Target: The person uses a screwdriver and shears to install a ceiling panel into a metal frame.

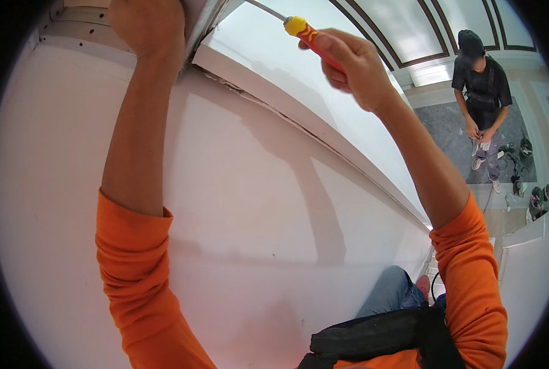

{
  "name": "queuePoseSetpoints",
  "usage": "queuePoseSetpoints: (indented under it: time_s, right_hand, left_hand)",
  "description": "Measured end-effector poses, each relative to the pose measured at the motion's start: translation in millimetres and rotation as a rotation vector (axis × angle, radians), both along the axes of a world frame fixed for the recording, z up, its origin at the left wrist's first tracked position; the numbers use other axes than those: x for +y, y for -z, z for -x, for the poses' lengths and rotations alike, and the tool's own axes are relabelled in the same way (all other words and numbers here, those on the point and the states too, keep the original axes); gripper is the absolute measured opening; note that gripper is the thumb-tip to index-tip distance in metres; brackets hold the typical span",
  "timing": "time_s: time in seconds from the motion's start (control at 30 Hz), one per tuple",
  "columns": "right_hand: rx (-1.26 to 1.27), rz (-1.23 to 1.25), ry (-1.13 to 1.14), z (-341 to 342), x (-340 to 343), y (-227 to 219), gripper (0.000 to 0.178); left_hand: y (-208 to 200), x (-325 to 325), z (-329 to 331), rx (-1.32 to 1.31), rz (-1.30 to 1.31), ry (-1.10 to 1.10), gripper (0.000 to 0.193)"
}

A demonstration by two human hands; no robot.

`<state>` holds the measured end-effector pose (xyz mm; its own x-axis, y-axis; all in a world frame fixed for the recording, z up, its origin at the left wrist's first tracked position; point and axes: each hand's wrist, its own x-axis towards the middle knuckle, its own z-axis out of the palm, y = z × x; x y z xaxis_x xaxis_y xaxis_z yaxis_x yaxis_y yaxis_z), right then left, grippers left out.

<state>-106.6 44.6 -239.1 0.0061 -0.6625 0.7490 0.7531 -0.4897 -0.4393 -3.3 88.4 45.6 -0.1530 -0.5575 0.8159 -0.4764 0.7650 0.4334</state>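
Observation:
My right hand (359, 67) is closed around the handle of a screwdriver (299, 28), red with a yellow collar. Its metal shank points up and left, and the tip lies beyond the upper edge of the picture. My left hand (146, 27) is raised at the upper left, against a white panel edge with a row of small dark holes. The picture's edge cuts off its fingers, so whatever they touch is hidden. Between my two hands, a white board (256, 80) slants away to the lower right, with a rough, chipped gap along its edge near my left wrist.
A broad white surface (237, 203) lies under my forearms. Far below on the right, another person (480, 86) in dark clothes stands on a grey mat (434, 132). Several tools and dark containers (536, 197) lie on the floor near them. White panels with dark trim (403, 34) stand behind.

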Motion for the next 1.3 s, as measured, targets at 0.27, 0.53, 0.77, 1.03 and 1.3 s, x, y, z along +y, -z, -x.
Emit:
queuePoseSetpoints:
  time_s: [0.27,0.53,0.77,1.03,1.3]
  right_hand:
    - [-0.027,-0.241,-0.514,7.8,8.1,-8.6,0.055]
    - [0.161,-0.140,-0.144,18.0,7.0,-15.0,0.042]
    - [-0.124,-0.282,-0.222,24.2,6.3,-11.4,0.049]
    - [-0.022,-0.045,-0.971,18.0,-10.6,-9.0,0.053]
    - [0.051,-0.145,0.639,-11.2,17.4,-11.8,0.034]
  left_hand:
    - [55.3,8.2,43.0,-0.175,0.509,-0.273,0.052]
    - [52.6,12.1,44.7,-0.120,0.436,-0.255,0.051]
    - [44.1,21.9,41.5,-0.164,0.421,-0.340,0.050]
    - [34.5,13.8,34.2,-0.116,0.413,-0.391,0.049]
    - [44.6,17.8,38.6,-0.086,0.375,-0.388,0.047]
